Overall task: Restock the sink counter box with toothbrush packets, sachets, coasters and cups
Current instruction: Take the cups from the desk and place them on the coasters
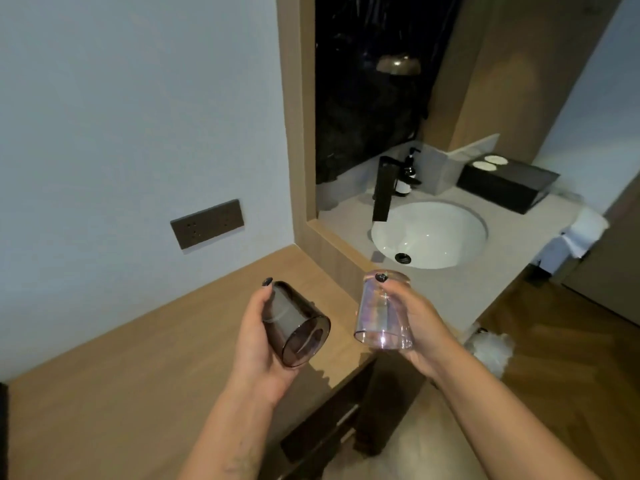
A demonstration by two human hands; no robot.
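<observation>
Both hands [258, 337] [420, 327] grip 2 cups [298, 329] [382, 311]; box [507, 183] beyond.

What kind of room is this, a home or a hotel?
Probably a hotel room's vanity area: a white sink with a black tap, a black amenity box holding two round coasters, and a pump bottle.

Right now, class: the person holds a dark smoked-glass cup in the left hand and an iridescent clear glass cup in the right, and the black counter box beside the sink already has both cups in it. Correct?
Not quite. The head view shows the black counter box holding only two white round coasters; both cups are in the hands, dark smoked-glass cup in the left hand, iridescent clear glass cup in the right hand.
</observation>
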